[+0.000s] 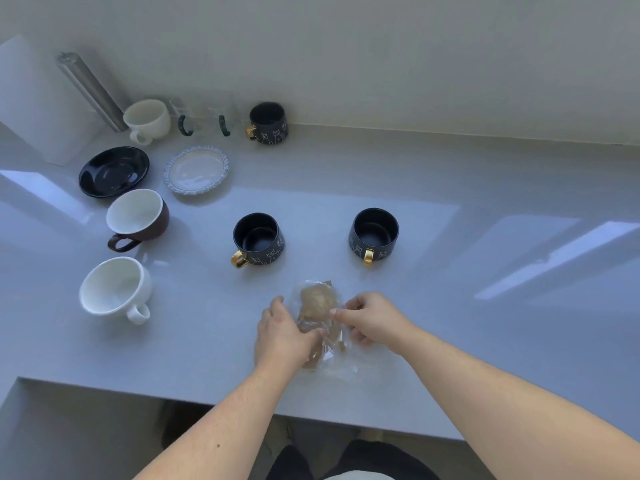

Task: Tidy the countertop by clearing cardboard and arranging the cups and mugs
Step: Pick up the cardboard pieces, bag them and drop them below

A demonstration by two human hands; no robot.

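Note:
Brown cardboard pieces in clear plastic wrap (317, 303) lie on the counter near its front edge. My left hand (282, 336) grips the bundle's left side and my right hand (369, 318) pinches its right side. Behind them stand two dark mugs with gold handles, one at centre (258, 239) and one to the right (374, 233). A third dark mug (268, 123) stands at the back wall. On the left are a white cup (116, 289), a brown cup with white inside (136, 218), and a cream cup (147, 121).
A black saucer (114, 171) and a white frilled saucer (196, 173) lie at the back left. Two clear glass mugs with dark green handles (204, 121) stand by the wall. A metal rod (91, 90) leans at the far left. The counter edge (207, 400) runs near me.

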